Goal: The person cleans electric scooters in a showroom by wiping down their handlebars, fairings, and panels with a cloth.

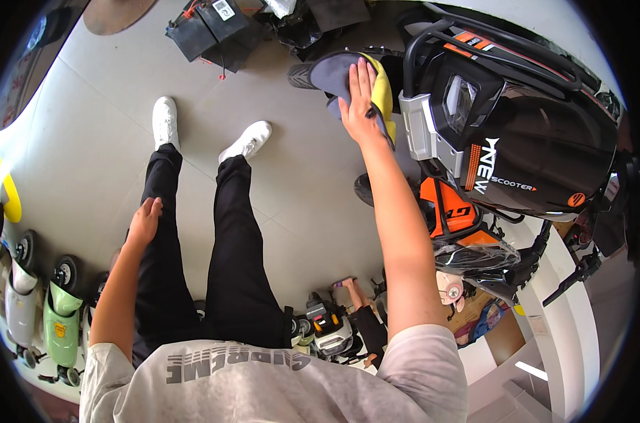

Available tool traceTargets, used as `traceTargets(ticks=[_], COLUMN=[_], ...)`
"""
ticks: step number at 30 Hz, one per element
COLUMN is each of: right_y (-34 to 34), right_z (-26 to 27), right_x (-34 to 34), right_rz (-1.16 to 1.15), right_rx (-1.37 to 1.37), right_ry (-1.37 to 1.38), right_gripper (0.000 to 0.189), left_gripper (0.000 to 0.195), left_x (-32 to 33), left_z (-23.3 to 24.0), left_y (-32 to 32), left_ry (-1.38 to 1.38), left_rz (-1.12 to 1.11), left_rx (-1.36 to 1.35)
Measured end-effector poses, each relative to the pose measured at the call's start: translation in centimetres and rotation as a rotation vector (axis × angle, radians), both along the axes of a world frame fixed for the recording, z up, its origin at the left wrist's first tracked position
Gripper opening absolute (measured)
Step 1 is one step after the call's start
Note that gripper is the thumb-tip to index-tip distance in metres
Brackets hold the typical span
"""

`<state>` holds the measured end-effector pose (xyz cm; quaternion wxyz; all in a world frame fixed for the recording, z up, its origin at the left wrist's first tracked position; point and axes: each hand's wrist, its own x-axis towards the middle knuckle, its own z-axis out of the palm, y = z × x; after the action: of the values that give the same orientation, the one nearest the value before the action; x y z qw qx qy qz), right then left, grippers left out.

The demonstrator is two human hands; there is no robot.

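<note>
My right hand (359, 108) is stretched out to the right, palm down on a grey-and-yellow cloth (330, 72). The cloth drapes over part of a black tyre (300, 76) beside a black scooter (552, 153); what lies beneath the cloth is hidden. My fingers lie nearly straight along its grey side, and the yellow side shows at the right edge. My left hand (144, 221) hangs in front of my left thigh with fingers loosely bent and nothing visible in it.
Black batteries (214, 31) with red wires sit on the tiled floor (103, 69) ahead. An orange-and-black vehicle (449, 209) stands beside the scooter. Several small scooters, one green (62, 328), line the left. Behind me, another person's leg (358, 296) shows near a white scooter (333, 338).
</note>
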<state>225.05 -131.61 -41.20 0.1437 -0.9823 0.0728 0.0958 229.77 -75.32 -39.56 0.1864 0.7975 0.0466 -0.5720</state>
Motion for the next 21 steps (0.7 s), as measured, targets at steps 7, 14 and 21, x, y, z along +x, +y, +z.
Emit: traceTargets(ticks=[7,14,21], right_y=[-4.5,-4.3,-4.6], right_z=[-2.2,-5.8,-8.2], right_x=[-0.9,0.2,1.6], right_rz=[-0.615,-0.611,-0.207], right_rx=[0.103,-0.215,-0.426], right_ry=[0.185,0.133,-0.04], right_gripper=[0.097,0.077,0.064], left_gripper=[0.049,0.045,0.042], left_x=[0.1,-1.4,-4.3], left_z=[-0.5,-2.8,-3.9], left_y=[-1.3,-2.7,-4.7], left_ry=[0.043,0.036,0.075], left_rz=[0.012,-0.027,0.019], left_rx=[0.016,0.042,-0.034])
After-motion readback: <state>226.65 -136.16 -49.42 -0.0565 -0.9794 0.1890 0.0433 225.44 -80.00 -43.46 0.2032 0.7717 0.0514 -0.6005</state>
